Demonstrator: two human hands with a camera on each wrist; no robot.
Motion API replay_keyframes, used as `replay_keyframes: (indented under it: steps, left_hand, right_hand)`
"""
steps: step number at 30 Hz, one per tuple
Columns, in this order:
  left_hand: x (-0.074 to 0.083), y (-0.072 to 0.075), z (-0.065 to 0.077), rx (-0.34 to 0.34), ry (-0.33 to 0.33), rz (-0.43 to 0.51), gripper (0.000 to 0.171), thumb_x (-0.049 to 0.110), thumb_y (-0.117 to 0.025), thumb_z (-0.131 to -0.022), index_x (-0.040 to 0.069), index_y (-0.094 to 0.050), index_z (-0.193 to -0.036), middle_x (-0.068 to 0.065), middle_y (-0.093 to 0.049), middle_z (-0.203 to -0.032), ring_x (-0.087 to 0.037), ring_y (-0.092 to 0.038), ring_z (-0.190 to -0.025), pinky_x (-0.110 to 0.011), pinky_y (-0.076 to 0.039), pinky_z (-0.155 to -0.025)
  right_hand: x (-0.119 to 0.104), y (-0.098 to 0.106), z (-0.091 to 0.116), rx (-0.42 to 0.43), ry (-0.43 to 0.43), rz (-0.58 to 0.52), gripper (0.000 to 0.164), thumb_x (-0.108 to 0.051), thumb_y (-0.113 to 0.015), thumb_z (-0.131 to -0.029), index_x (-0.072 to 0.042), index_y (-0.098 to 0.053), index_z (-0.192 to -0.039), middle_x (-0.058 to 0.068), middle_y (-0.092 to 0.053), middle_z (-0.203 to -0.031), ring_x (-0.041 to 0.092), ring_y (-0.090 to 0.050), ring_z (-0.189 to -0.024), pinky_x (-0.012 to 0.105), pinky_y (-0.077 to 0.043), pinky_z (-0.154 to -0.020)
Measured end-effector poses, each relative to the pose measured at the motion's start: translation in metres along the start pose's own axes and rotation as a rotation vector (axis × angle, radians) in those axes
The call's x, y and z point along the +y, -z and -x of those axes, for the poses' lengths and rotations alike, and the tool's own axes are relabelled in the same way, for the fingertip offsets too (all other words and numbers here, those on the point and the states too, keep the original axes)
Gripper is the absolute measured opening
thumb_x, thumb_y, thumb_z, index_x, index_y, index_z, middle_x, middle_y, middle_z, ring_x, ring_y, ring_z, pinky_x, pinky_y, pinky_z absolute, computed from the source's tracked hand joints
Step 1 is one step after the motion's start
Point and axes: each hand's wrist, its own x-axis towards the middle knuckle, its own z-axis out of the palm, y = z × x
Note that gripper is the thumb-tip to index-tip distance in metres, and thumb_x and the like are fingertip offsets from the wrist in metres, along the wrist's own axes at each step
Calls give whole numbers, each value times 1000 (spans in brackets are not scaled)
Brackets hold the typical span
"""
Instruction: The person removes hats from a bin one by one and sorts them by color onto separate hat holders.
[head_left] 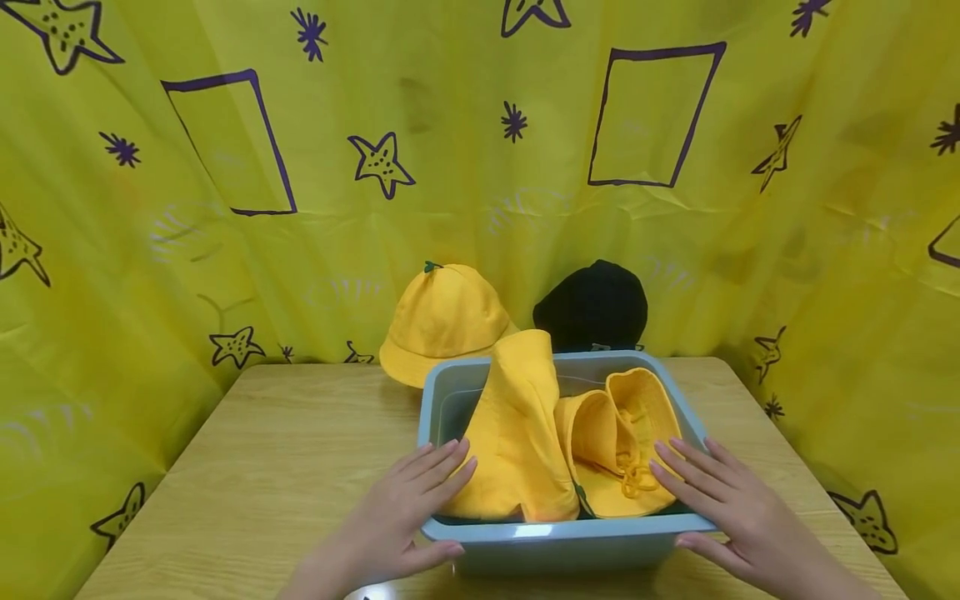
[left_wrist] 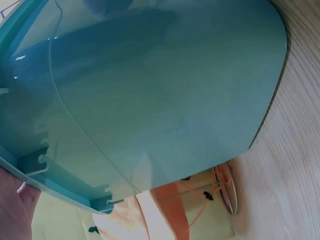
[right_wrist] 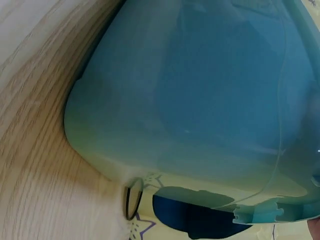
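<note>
A blue-grey plastic bin (head_left: pixel 570 550) stands on the table with yellow fabric hats in it. One yellow hat (head_left: pixel 517 433) rises above the rim on the left; another yellow hat (head_left: pixel 645 400), with a tied cord, lies curled on the right. My left hand (head_left: pixel 401 508) is at the bin's front left corner, fingers straight over the rim and thumb by the front wall. At the front right corner, my right hand (head_left: pixel 735 500) mirrors it with extended fingers. Both wrist views are mostly filled by the bin's outer walls.
Behind the bin, a yellow brimmed hat (head_left: pixel 450 312) with a small green sprout sits at left, and a black cap (head_left: pixel 592 308) at right. A yellow curtain (head_left: pixel 450 225) with purple stars hangs around the wooden table (head_left: pixel 315 433).
</note>
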Motion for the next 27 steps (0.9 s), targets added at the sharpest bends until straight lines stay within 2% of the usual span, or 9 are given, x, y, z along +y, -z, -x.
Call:
replay_keyframes:
  steps: [7, 16, 27]
  left_hand:
    - [-9, 6, 9, 17, -7, 10, 69, 55, -27, -99, 1, -45, -139, -11, -36, -150, -27, -41, -134, -30, -15, -117]
    - [-19, 9, 16, 52, -26, 30, 68, 53, -29, -99, 0, -46, -138, -12, -37, -149, -27, -40, -134, -29, -16, -117]
    - [-27, 13, 27, 36, -12, 55, 68, 53, -29, -99, 0, -46, -138, -11, -35, -151, -24, -37, -137, -28, -15, -117]
  right_hand:
    - [-6, -8, -6, -7, -6, 24, 59, -48, -40, -98, -2, -54, -133, 2, -42, -147, 17, -33, -139, 31, -12, -118]
    - [-11, -15, -14, -1, -2, 41, 58, -49, -40, -98, -4, -55, -132, 3, -43, -146, 18, -35, -138, 31, -14, -117]
    - [-19, -21, -21, -22, 1, 53, 58, -49, -41, -97, -6, -55, -133, 2, -44, -146, 19, -37, -137, 30, -14, -118]
